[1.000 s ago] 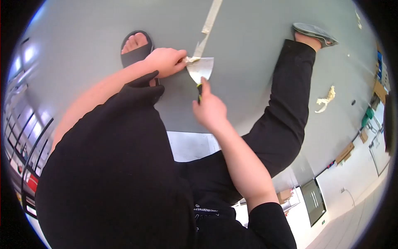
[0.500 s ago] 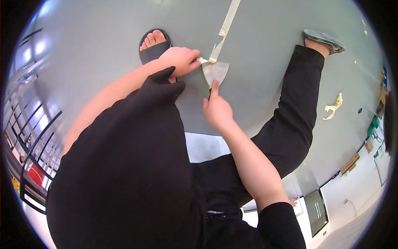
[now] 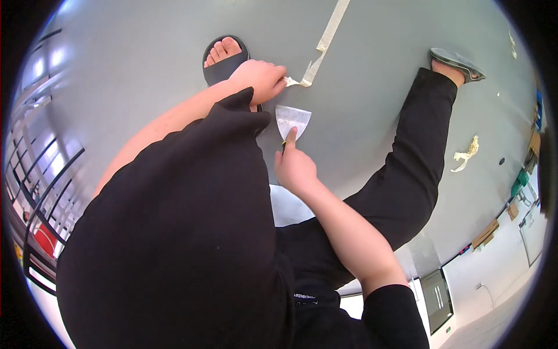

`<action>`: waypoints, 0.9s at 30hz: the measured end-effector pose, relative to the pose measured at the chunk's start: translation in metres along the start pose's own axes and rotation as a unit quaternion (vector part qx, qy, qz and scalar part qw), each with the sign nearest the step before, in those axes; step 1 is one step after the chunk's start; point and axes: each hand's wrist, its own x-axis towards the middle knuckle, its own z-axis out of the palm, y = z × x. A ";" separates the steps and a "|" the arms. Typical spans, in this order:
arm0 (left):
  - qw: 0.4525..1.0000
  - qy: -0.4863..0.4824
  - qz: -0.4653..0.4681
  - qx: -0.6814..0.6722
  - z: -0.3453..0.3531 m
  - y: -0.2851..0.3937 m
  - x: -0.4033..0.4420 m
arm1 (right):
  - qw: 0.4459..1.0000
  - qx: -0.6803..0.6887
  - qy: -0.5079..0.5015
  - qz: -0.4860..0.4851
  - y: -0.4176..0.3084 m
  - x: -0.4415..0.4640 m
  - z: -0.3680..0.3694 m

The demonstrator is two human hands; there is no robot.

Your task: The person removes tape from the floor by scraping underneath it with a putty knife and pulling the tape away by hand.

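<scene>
My left hand (image 3: 261,79) is closed in a pinch on the loose, crumpled end of a strip of masking tape (image 3: 331,29). The strip runs away from me along the grey floor, torn partway at its near part. Closer to my body, my right hand (image 3: 296,168) grips a scraper (image 3: 292,120) with a wide metal blade. Its index finger lies stretched along the blade, and most of the handle is hidden in the palm. A gap of bare floor separates the blade's edge from the tape.
My sandalled feet (image 3: 224,64) stand on either side. Crumpled tape scraps (image 3: 466,153) and a small dark round thing (image 3: 502,161) lie on the floor at right. Black metal railings (image 3: 43,203) rise at far left; cardboard pieces (image 3: 485,234) are by the right wall.
My right hand has drawn the scraper back toward my body, off the tape's end. My left hand keeps its pinch on the tape. The view has shifted slightly.
</scene>
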 end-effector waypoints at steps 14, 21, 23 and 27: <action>0.999 0.027 0.027 0.025 0.005 -0.004 0.000 | 1.000 -0.011 -0.007 0.007 0.001 0.016 -0.012; 0.998 0.020 0.027 0.045 0.005 -0.003 0.002 | 0.999 0.023 0.046 0.007 0.008 0.014 -0.021; 0.999 0.008 0.016 0.051 0.003 -0.001 0.004 | 0.999 0.016 -0.021 0.022 -0.004 0.004 -0.010; 0.999 0.012 0.012 0.045 0.003 -0.002 0.003 | 0.988 0.077 0.131 0.017 0.003 0.030 -0.039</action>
